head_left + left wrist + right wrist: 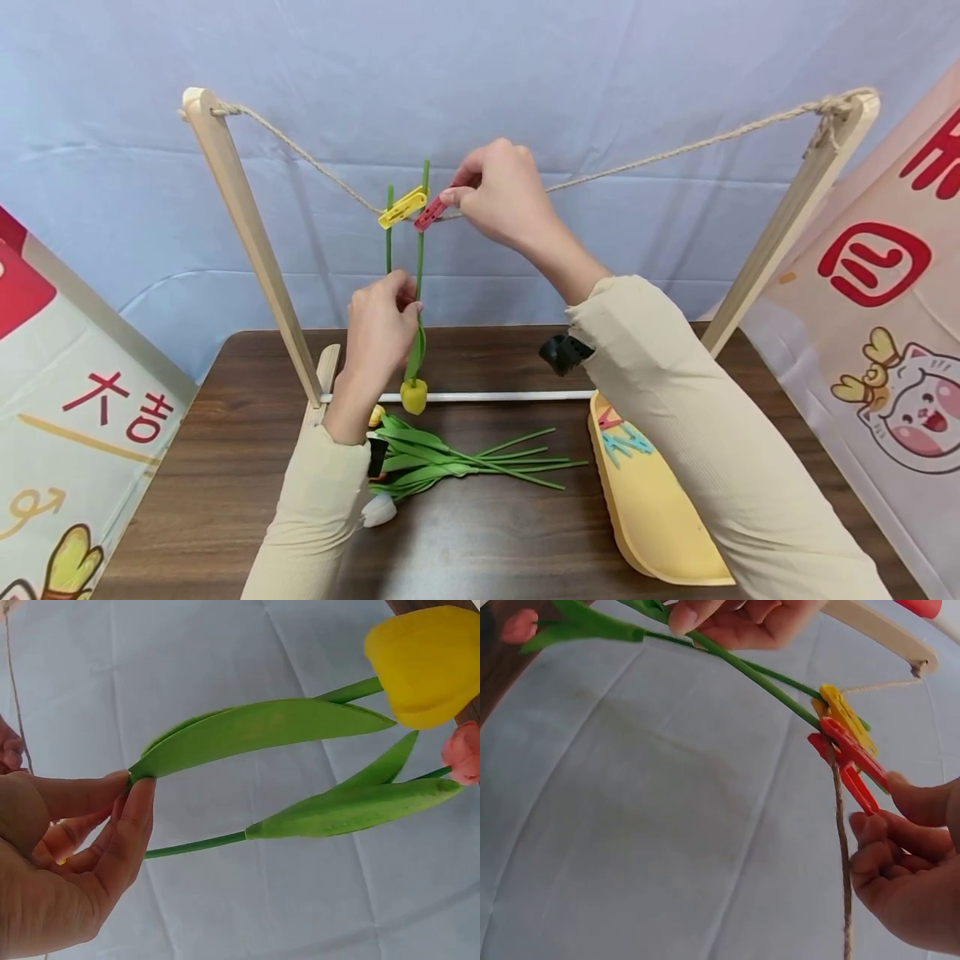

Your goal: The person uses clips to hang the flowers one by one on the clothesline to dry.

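Note:
My left hand (381,321) pinches the green stem of a yellow artificial tulip (414,397), just above its leaf; the flower hangs head down. With thumb and fingers my right hand (506,196) holds the handle ends of a red clothespin (855,750). That clothespin's jaws sit at the twine rope (841,825), where the yellow tulip's stem crosses it. Close beside it, a yellow clothespin (402,207) clips a second stem to the rope. This stem belongs to a pink tulip (463,754), also head down; in the head view the left hand hides its bloom.
Two wooden posts (795,221) carry the rope, with a white rod (495,397) low between them. More artificial tulips (427,458) lie on the brown table (225,467). A yellow tray (652,517) at the right holds blue clothespins (626,443) and a red one, partly under the right sleeve.

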### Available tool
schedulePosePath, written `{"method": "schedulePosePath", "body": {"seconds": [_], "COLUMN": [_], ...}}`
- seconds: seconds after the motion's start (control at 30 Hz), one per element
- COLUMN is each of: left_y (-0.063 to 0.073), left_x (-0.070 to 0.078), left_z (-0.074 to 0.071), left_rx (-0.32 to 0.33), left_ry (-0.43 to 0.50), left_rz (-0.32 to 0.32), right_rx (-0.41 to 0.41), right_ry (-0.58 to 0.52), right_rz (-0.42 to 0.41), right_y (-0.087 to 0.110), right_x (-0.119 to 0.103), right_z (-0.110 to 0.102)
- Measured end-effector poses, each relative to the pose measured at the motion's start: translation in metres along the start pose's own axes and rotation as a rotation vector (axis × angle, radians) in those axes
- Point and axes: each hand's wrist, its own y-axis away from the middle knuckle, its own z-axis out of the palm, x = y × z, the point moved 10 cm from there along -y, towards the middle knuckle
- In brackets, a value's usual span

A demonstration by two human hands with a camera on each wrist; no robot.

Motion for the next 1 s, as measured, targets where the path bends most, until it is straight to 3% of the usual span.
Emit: {"method": "schedulePosePath", "body": {"seconds": [0.17, 0.37, 0.7, 0.83, 1.0], "left_y": [-0.002, -0.002, 0.002, 0.005, 0.012], "left_x": [-0.004, -0.009, -0.013, -0.015, -0.016], "left_z": [0.002, 0.003, 0.004, 0.007, 0.011], "left_rx": [-0.008, -0.001, -0.008, -0.031, -0.059], "left_ry": [0.005, 0.017, 0.005, 0.023, 0.031], "left_rz": [-0.017, -0.035, -0.041, -0.043, -0.054], "right_rx": [-0.049, -0.114, -0.354, -0.446, -0.564], "right_ry": [-0.013, -0.037, -0.007, -0.006, -0.026], "right_rz": [0.039, 0.012, 0.015, 0.027, 0.094], "right_y": [0.004, 0.013, 0.04, 0.054, 0.079], "right_x": [0.007, 0.019, 0.05, 0.075, 0.129], "right_z": [-0.008, -0.021, -0.026, -0.025, -0.01]}}
